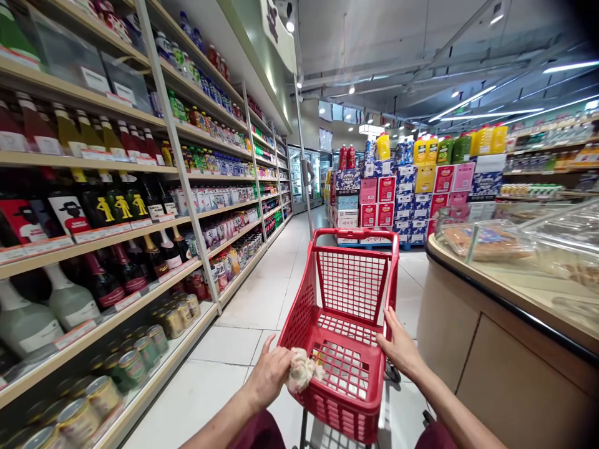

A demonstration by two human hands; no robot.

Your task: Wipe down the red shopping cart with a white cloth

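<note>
A red plastic shopping cart [344, 399] stands right in front of me, its basket a wide grid with the tile floor showing through. My left hand [269, 374] is closed at the near left corner of the rim, thumb raised. Against its fingers is a crumpled whitish bundle [302, 370], perhaps tissue or plastic; its kind is unclear. On the right side rim rests my right hand [400, 343], with the thumb inside the basket and the fingers along the outer side, gripping the edge. Part of the left fingers is hidden behind the bundle.
Along the left runs a tall shelf [145, 231] of bottles and cans. A rounded counter [449, 312] with clear-covered packaged food stands close on the right. Ahead are stacked drink cartons [386, 199] on a pallet, and a tiled aisle [262, 280] leads to glass-door coolers [304, 181].
</note>
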